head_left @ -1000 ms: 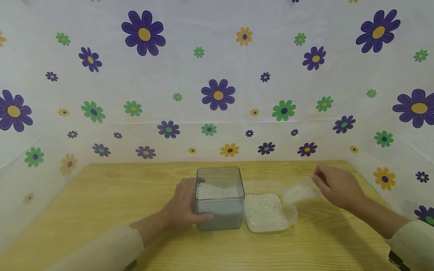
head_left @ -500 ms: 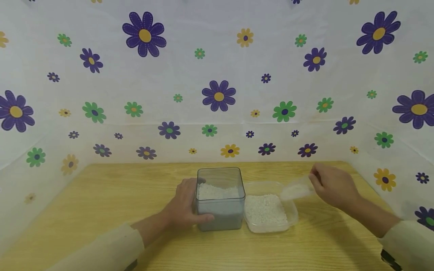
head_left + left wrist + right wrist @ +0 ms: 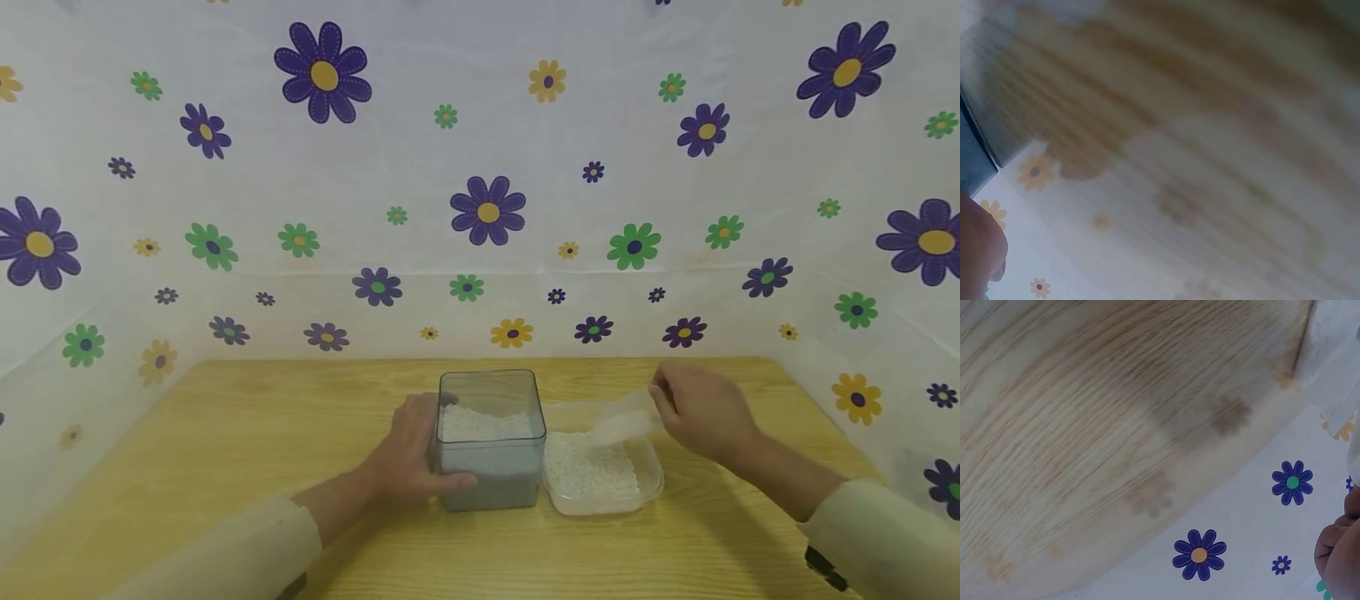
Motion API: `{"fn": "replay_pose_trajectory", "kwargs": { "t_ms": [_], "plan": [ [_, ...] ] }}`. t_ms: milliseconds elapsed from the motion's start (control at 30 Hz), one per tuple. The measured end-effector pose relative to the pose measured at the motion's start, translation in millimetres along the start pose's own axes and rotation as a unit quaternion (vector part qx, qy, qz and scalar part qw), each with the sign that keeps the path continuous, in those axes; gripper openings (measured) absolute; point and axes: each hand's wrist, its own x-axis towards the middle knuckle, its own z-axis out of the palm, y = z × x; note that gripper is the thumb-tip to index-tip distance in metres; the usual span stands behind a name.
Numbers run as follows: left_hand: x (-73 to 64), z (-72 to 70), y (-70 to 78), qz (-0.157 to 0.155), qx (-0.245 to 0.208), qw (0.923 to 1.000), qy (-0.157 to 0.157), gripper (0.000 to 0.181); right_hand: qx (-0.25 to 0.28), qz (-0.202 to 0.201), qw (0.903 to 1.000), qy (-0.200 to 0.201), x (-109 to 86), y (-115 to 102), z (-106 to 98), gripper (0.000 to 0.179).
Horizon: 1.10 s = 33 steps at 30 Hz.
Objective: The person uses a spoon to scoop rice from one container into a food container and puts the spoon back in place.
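In the head view my left hand (image 3: 412, 458) grips the left side of a square grey see-through bin (image 3: 491, 475), thumb along its front and fingers toward its back. White grains that look like rice (image 3: 480, 423) partly fill the bin. My right hand (image 3: 708, 412) pinches the handle of a translucent scoop (image 3: 622, 419), tilted down to the left over a clear shallow tub (image 3: 648, 479). More white grains (image 3: 588, 467) lie in this tub, which stands right beside the bin. The scoop's blurred bowl seems to hold some grains. The wrist views catch only parts of both hands.
Bin and tub stand on a light wood-grain table (image 3: 262, 433). White cloth (image 3: 420, 167) printed with purple, green and yellow flowers rises behind the table and along both sides.
My right hand has moved left with the scoop, bringing its bowl from the tub's right edge to above the grains. My left hand keeps its grip on the bin.
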Motion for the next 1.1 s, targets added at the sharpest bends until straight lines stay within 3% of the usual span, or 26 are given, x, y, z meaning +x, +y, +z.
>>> {"fn": "replay_pose_trajectory", "kwargs": {
  "t_ms": [200, 367, 467, 567, 833, 1100],
  "plan": [
    [0.6, -1.8, 1.6, 0.0, -0.004, 1.0, 0.001, 0.089, -0.038, -0.106, 0.9928, 0.04, 1.0, -3.7, 4.1, 0.01],
    [0.5, -2.4, 1.8, 0.001, -0.003, 1.0, -0.003, 0.089, -0.087, -0.224, 0.9644, 0.111, 6.3, -2.3, 4.3, 0.024],
    [0.3, -3.0, 2.3, -0.003, -0.005, 1.0, -0.005, 0.089, -0.108, -0.265, 0.9472, 0.144, 13.2, -5.4, -0.1, 0.04],
    [-0.1, -3.5, 2.7, -0.006, -0.005, 1.0, -0.006, 0.09, -0.123, -0.268, 0.9393, 0.175, 21.8, -11.6, -6.6, 0.044],
    [-0.3, -2.7, 0.8, -0.004, -0.004, 1.0, -0.004, 0.089, -0.125, -0.213, 0.9436, 0.22, 41.3, -35.6, -23.8, 0.017],
    [-0.1, -0.6, -2.0, -0.005, -0.002, 1.0, -0.005, 0.091, -0.069, -0.19, 0.944, 0.261, 51.2, -60.0, -27.3, 0.012]
  ]
}}
